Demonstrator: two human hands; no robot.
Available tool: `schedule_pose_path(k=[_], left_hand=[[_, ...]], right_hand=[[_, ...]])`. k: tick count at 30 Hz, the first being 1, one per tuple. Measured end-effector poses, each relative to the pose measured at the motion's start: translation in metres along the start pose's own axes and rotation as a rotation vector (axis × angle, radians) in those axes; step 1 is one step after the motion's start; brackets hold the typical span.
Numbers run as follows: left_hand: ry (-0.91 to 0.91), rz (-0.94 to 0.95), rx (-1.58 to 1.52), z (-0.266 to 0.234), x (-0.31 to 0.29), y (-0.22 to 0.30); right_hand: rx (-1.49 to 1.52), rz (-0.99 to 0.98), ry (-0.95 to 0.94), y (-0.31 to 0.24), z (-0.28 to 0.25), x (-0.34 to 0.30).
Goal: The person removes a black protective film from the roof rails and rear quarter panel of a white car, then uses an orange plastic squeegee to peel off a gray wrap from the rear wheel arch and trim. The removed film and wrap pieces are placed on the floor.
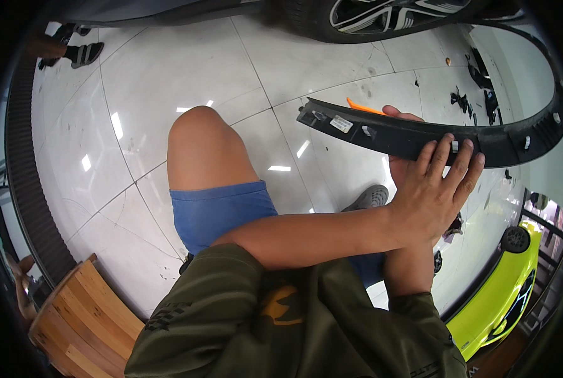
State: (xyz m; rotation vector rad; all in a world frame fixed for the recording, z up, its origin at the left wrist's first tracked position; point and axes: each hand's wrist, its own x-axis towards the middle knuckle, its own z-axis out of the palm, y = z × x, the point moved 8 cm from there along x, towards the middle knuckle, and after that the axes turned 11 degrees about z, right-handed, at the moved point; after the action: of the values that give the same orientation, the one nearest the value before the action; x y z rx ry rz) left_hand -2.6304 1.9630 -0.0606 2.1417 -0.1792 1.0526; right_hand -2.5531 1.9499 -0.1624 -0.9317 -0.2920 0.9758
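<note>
A long curved black wheel arch trim lies across both my hands, its inner face with pale clips turned toward me. My left hand crosses to the right over my other wrist. Its fingers are spread over the trim's lower edge, beside a white clip; its thumb is hidden. My right hand is behind the trim and mostly covered, with fingertips showing above the upper edge. Next to those fingertips an orange strip-like tool sticks out from behind the trim; whether the right hand holds it, I cannot tell.
A car wheel stands at the top. Black parts and small clips lie on the tiled floor at the right. A yellow-green car is at lower right, a wooden bench at lower left. Another person's foot shows at upper left.
</note>
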Motion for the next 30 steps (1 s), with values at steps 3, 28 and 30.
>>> schedule_pose_path(k=[3,28,30], left_hand=[[-0.020,0.004,-0.056,-0.008,0.002,-0.003],[0.218,0.228,1.072,-0.061,0.204,-0.100],[0.129,0.340,1.252,-0.015,0.247,-0.078]], right_hand=[[-0.006,-0.020,-0.023,-0.001,0.009,0.002],[-1.400,0.360,0.040,-0.028,-0.217,0.005],[-1.387,0.343,0.045,-0.049,-0.260,0.011]])
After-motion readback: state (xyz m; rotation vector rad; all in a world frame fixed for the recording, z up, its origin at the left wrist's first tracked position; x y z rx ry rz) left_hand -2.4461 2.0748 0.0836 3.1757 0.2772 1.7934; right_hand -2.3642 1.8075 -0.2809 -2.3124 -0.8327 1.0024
